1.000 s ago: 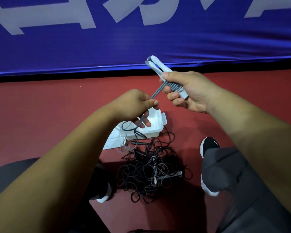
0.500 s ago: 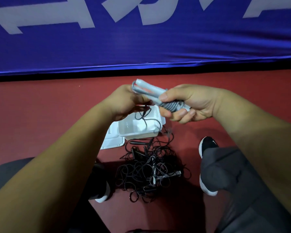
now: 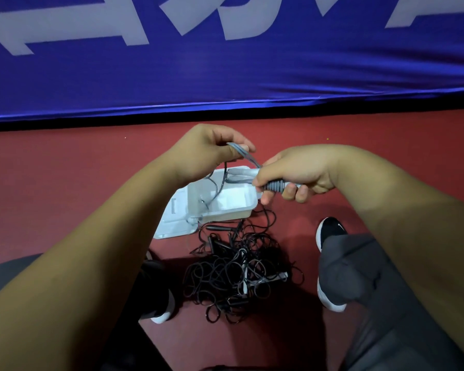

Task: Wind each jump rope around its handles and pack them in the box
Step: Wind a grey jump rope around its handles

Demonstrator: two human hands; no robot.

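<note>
Gripping the grey rope coiled round its handles, my right hand hides most of them; my left hand pinches loose loops above the box.

Banner w/ big white letters, cropped, unreadable; swoosh mark on shoe.

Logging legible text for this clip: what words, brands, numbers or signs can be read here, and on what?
Blue banner: large white characters, cut off by the top edge; not readable.
Black shoe: small white logo mark, no letters legible.
White box lid: faint grey mark, too small to read.
Grey jump rope: no print visible.
No text reads in full.
</note>
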